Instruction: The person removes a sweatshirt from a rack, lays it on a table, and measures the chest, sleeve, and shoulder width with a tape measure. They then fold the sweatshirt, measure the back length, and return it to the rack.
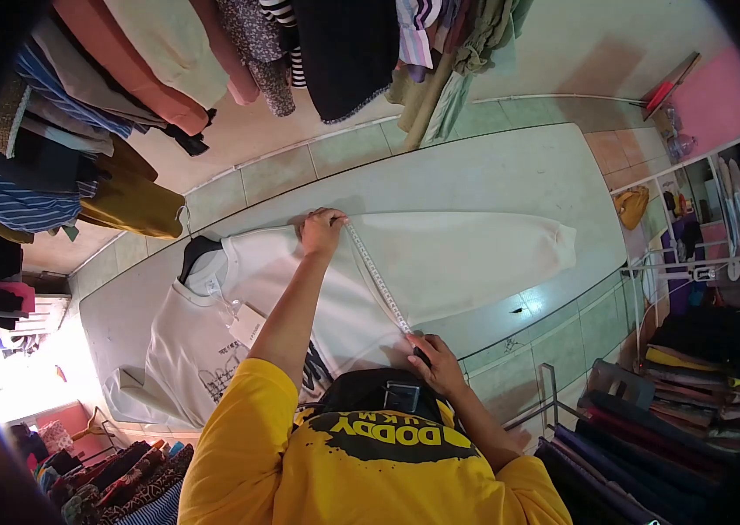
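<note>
A white long-sleeved sweatshirt (265, 262) with dark print on its front lies spread on a pale table. A white measuring tape (376, 278) runs slantwise across it, near where the long sleeve (466, 254) joins the body. At the sleeve's upper edge, my left hand (323, 231) pinches one end of the tape against the fabric. My right hand (440, 365) grips the tape lower down, close to the table's near edge, with a small dark object partly hidden under its fingers. A dark hanger (199, 255) sits in the neck opening, and a paper tag (250, 324) hangs below the collar.
The table (510, 157) has a rounded far edge. Clothes (335, 52) hang along the wall beyond it. Folded garments (694, 385) are stacked at right beside a metal rail (554, 394). More patterned clothes (125, 486) lie at lower left, near a bright opening.
</note>
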`<state>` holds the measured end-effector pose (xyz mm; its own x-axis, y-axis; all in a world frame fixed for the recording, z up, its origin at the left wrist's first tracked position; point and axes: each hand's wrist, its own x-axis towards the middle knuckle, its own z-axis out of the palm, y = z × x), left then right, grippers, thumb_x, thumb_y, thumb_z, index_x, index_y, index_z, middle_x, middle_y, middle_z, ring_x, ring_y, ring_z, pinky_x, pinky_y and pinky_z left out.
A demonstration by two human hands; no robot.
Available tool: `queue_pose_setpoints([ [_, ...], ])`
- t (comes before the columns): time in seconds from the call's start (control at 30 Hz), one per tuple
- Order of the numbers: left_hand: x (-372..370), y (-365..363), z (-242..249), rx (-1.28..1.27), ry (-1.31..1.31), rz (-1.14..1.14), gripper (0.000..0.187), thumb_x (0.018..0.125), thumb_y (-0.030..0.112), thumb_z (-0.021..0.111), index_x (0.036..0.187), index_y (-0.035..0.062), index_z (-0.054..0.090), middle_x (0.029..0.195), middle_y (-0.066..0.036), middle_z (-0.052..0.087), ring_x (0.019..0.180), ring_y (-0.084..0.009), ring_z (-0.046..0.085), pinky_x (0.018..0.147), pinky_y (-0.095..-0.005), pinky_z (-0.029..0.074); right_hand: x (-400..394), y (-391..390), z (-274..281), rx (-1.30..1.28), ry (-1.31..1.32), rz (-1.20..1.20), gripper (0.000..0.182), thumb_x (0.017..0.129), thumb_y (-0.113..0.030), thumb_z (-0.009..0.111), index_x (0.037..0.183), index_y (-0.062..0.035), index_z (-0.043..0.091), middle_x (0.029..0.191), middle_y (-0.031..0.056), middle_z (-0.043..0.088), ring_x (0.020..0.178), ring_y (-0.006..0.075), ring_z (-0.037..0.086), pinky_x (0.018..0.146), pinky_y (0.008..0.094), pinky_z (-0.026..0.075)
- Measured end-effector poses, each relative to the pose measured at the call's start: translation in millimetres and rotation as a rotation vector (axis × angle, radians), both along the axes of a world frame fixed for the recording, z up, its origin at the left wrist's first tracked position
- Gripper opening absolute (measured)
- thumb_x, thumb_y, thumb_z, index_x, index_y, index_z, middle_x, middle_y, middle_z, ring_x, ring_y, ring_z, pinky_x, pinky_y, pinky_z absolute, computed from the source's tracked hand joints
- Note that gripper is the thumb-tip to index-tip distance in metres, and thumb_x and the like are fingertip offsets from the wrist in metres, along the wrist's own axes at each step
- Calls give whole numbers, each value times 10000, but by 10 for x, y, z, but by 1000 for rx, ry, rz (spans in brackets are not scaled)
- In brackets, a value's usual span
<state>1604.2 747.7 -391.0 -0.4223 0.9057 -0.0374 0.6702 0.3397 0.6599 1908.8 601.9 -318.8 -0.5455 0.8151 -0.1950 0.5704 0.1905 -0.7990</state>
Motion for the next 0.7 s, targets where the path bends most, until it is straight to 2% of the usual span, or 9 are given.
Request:
queue_pose_setpoints([
  [0.23, 0, 3, 90, -27, -51, 2, 78, 706, 208, 636, 766, 162, 657, 855, 5, 623, 859, -202, 563, 778, -379, 388, -8, 12, -29, 2, 14, -2, 400, 836, -339, 506, 1170, -121, 478, 997, 163, 498, 915, 323, 511, 781, 367, 436],
  [0.3, -5, -27, 157, -63, 0, -84, 150, 721, 194, 619, 864, 157, 639, 925, -13, 611, 898, -215, 550, 811, -393, 371, -19, 12, -66, 13, 35, -8, 403, 836, -340, 504, 1167, -111, 480, 995, 164, 500, 913, 324, 511, 782, 368, 434],
  [0.33, 15, -61, 200, -59, 1, -78, 150, 721, 194, 619, 864, 157, 639, 925, -13, 611, 898, -215, 550, 811, -393, 371, -24, 10, -93, 41, 55, -8, 408, 839, -330, 502, 1177, -104, 466, 995, 166, 501, 910, 328, 509, 783, 367, 433],
  [0.4, 93, -182, 283, 207, 270, -114, 232, 729, 167, 606, 957, 123, 596, 968, -48, 583, 937, -245, 522, 846, -401, 349, -15, 8, -102, 69, 75, 0, 414, 843, -320, 500, 1188, -97, 452, 995, 167, 503, 908, 331, 508, 783, 367, 432],
  [0.43, 130, -255, 316, 208, 271, -105, 232, 729, 167, 606, 957, 123, 596, 968, -48, 583, 937, -245, 522, 846, -401, 349, -9, 13, -83, 20, 43, 0, 438, 839, -315, 506, 1209, -95, 423, 1015, 172, 501, 927, 328, 506, 788, 366, 431],
  [0.5, 212, -427, 367, 400, 287, -113, 274, 732, 133, 600, 999, 88, 557, 969, -85, 558, 959, -272, 495, 875, -403, 330, 0, 17, -74, -24, 13, 9, 464, 836, -309, 512, 1229, -92, 395, 1036, 177, 499, 946, 324, 503, 792, 366, 429],
  [0.6, 368, -767, 321, 423, 146, -66, 249, 728, 86, 592, 975, 88, 564, 952, -90, 551, 967, -275, 482, 877, -400, 335, 31, 9, -84, -39, 93, -72, 523, 831, -311, 526, 1257, -78, 333, 1051, 187, 508, 941, 321, 521, 793, 356, 430],
  [0.63, 441, -885, 313, 429, 148, -54, 249, 728, 86, 592, 975, 88, 564, 952, -90, 551, 967, -275, 482, 877, -400, 335, 50, 20, -78, -123, 143, -119, 524, 829, -306, 534, 1250, -70, 330, 1038, 188, 520, 921, 316, 536, 785, 348, 432],
  [0.7, 623, -1102, 300, 469, 115, -8, 185, 729, 55, 585, 913, 68, 583, 877, -94, 569, 882, -269, 525, 807, -361, 400, 100, 94, -44, -201, 191, -151, 524, 828, -301, 541, 1242, -62, 328, 1024, 189, 533, 900, 311, 550, 778, 340, 435],
])
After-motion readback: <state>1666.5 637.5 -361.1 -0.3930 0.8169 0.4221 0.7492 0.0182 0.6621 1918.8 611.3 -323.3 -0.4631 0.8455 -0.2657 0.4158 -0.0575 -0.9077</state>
